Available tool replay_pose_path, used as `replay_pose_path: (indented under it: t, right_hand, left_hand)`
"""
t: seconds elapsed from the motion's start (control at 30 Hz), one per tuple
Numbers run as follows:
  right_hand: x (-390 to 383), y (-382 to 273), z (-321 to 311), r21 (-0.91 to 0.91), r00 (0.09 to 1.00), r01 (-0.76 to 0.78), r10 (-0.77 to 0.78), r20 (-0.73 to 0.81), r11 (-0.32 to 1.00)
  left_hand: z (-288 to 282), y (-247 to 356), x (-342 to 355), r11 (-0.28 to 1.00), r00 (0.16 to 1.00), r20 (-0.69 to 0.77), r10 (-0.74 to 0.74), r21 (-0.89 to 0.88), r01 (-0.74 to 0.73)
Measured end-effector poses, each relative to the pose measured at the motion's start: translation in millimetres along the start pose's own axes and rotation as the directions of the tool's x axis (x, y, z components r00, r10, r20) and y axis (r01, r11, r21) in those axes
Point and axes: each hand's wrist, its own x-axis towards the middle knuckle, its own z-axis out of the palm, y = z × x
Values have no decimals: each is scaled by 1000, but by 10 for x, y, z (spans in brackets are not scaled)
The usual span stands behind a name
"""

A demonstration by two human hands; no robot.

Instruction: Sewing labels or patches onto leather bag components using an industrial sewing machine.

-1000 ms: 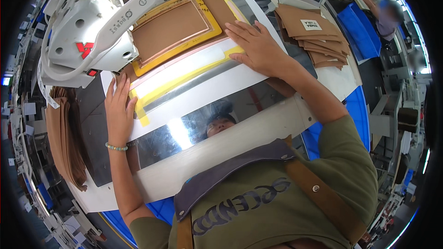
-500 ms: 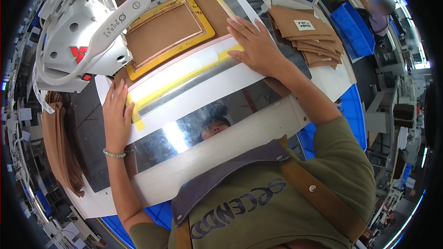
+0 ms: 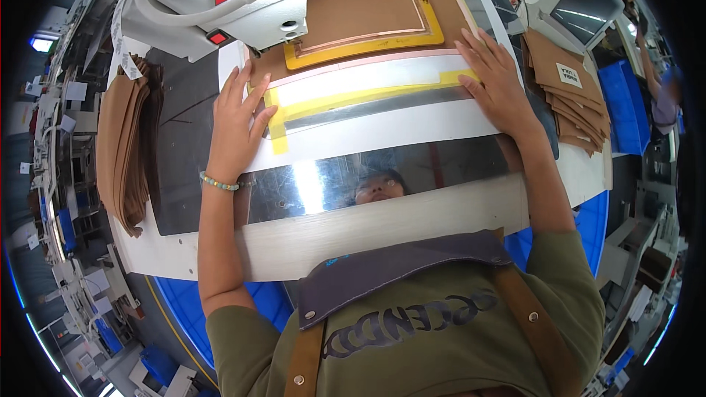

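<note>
A brown sheet of material (image 3: 454, 20) lies flat on a white board (image 3: 404, 128) marked with strips of yellow tape (image 3: 331, 106). On the sheet rests a yellow rectangular frame (image 3: 435, 31) with a copper-coloured inner edge, like a cutting die. My left hand (image 3: 239, 117) lies flat at the left end of the sheet, fingers stretched, thumb beside the tape. At the opposite end, my right hand (image 3: 496, 88) is spread over the board's edge, its fingertips by the sheet's right corner and its thumb near the tape.
A white press machine head (image 3: 272, 11) overhangs the frame's left side. Brown folded pieces (image 3: 125, 151) stand in a stack at left; another brown stack (image 3: 570, 95) lies at right beside a screen (image 3: 585, 11). A shiny metal strip (image 3: 426, 169) runs along the front. Blue bins (image 3: 621, 103) stand off the table.
The view has turned and shifted, so the press and table sit differently in the picture. Both hands stay flat at the two ends of the sheet, with little visible movement against it.
</note>
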Motion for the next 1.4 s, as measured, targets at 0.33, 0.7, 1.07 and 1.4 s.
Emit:
replay_pose_path:
  t: [0.33,0.7,1.07,1.4]
  right_hand:
    - [-7,24,63,30,1000,-8,7,10,1000]
    - [-76,541,-426,165,921,-82,138,-364,983]
    - [-470,2031,-958,209,872,-473,421,249,856]
    - [705,969,-632,622,987,-137,156,23,771]
  left_hand:
    - [6,-42,-28,999,999,-35,15,-34,-17]
    - [11,-125,-25,999,999,26,37,-37,-36]
    - [-12,-106,-12,997,998,38,51,-56,-49]
    - [-96,-260,268,991,996,16,88,-107,-86]
